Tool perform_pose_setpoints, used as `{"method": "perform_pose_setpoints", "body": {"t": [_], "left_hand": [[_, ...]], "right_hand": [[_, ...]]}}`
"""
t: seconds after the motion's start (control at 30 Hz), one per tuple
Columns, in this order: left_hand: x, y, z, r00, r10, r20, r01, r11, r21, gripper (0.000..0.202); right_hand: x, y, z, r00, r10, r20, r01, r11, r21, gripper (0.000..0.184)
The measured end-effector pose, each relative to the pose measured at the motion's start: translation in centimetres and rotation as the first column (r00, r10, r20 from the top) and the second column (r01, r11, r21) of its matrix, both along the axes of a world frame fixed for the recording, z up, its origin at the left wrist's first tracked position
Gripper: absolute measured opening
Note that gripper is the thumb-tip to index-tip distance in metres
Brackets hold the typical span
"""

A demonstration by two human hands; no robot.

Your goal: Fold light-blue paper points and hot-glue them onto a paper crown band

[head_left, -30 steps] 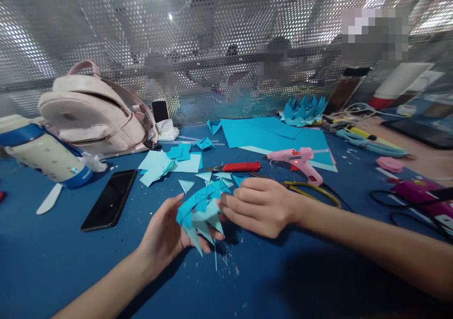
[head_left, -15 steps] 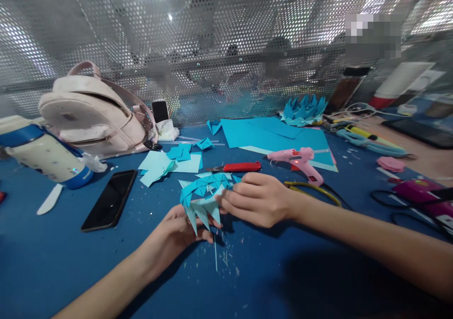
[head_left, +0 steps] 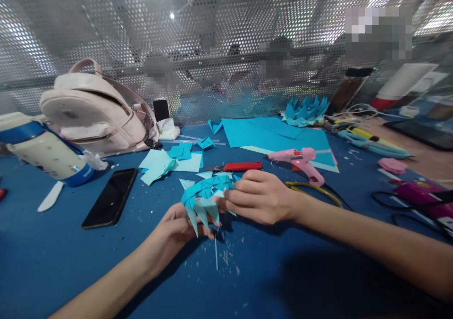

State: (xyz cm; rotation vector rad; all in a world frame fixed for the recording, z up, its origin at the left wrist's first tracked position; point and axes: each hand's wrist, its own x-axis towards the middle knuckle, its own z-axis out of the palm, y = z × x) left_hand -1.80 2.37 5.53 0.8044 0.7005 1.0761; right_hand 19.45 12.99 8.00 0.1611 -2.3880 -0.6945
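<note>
A ring of folded blue and pale-blue paper (head_left: 207, 189), with pointed tips hanging down, is held just above the table between my two hands. My left hand (head_left: 177, 227) supports it from below on its near left side, fingers curled under it. On the right edge, the fingertips of my right hand (head_left: 260, 197) pinch the folded paper; the pinched spot is partly hidden. Just behind the ring lies a red utility knife (head_left: 242, 166) with its blade out. A pink glue gun (head_left: 297, 157) rests further right.
Blue paper sheets (head_left: 262, 132) and a finished-looking spiky paper piece (head_left: 306, 111) lie at the back. Pale paper pieces (head_left: 157, 164), a black phone (head_left: 110, 198), a bottle (head_left: 46, 149) and a backpack (head_left: 95, 111) are on the left. A yellow cable (head_left: 314, 188) lies behind my right forearm.
The hands and paper ring stay in nearly the same place. My right fingers have shifted slightly on the ring's right edge.
</note>
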Motion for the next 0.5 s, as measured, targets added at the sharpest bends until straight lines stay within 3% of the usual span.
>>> {"method": "perform_pose_setpoints", "body": {"t": [0.17, 0.27, 0.4, 0.5], "left_hand": [[-0.4, 0.1, -0.5, 0.996, 0.038, -0.081, -0.038, 0.999, 0.013, 0.018], [-0.3, 0.4, -0.6, 0.994, 0.018, -0.105, -0.014, 0.999, 0.042, 0.023], [0.0, 0.7, -0.6, 0.997, -0.030, -0.072, 0.034, 0.998, 0.056, 0.029], [0.3, 0.6, -0.6, 0.992, 0.027, -0.124, -0.021, 0.999, 0.050, 0.024]], "right_hand": [[-0.2, -0.1, -0.3, 1.000, -0.017, 0.007, 0.017, 0.999, -0.040, 0.026], [-0.2, 0.2, -0.4, 0.999, -0.041, -0.026, 0.039, 0.997, -0.066, 0.017], [-0.1, 0.8, -0.5, 0.996, -0.056, -0.072, 0.042, 0.984, -0.176, 0.013], [0.0, 0.9, -0.8, 0.996, -0.043, -0.077, 0.022, 0.964, -0.265, 0.017]]}}
